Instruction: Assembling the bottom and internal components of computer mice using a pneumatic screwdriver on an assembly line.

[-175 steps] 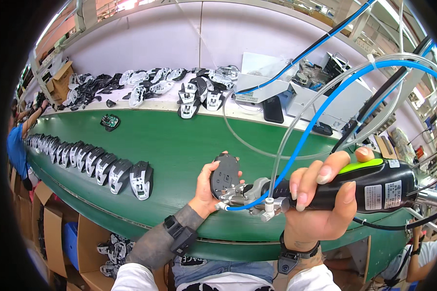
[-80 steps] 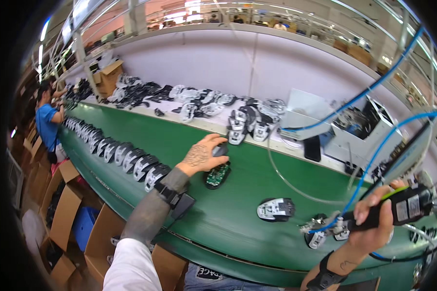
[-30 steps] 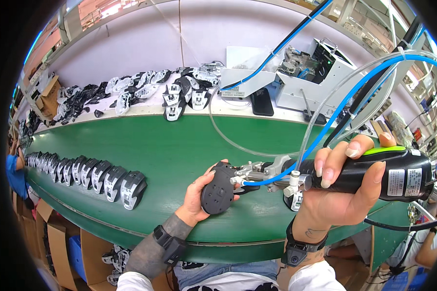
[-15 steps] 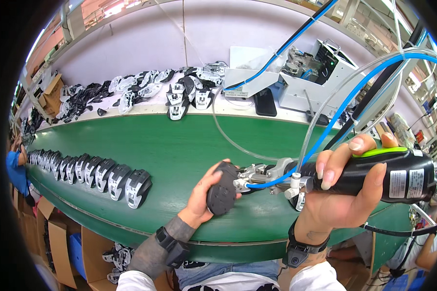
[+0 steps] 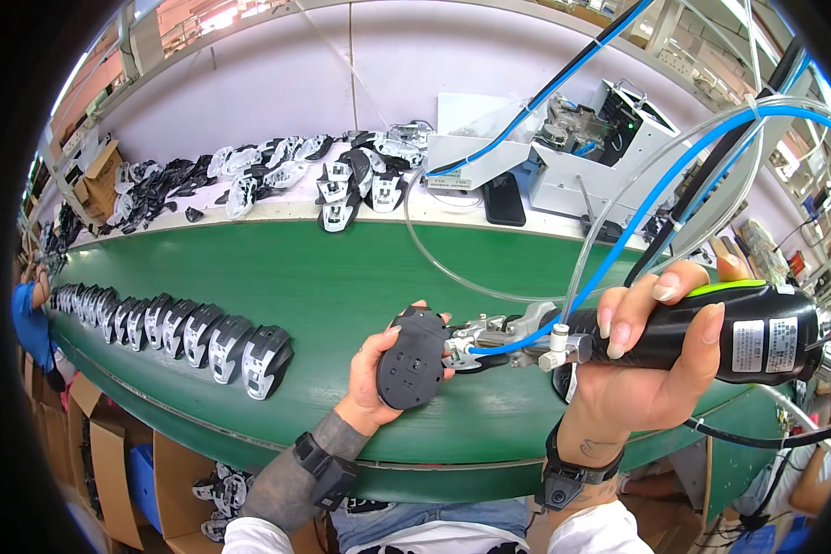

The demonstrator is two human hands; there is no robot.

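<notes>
My left hand (image 5: 364,391) is closed around a dark computer mouse (image 5: 413,360), its flat underside turned up toward me. In my right hand (image 5: 639,379) is a black power screwdriver (image 5: 702,337) with a bright green lever, lying nearly level and pointing left. Its metal front end, with a blue air hose (image 5: 609,268) and a clear tube attached, is close beside the mouse; I cannot tell whether they touch. Below the tool, part of another mouse shell (image 5: 565,380) shows on the green conveyor belt (image 5: 342,277), mostly hidden by my right hand.
Black and white mouse shells (image 5: 266,362) form a long row on the belt's left. More shells (image 5: 337,189) are heaped on the white shelf behind, near a phone (image 5: 504,198) and a white machine (image 5: 582,175). Cardboard boxes (image 5: 125,471) stand below left. Another person (image 5: 32,319) is at far left.
My left hand has shifted slightly left and turned the mouse so more of its underside shows. The screwdriver has moved a little left with my right hand. The row of shells has slid slightly right.
</notes>
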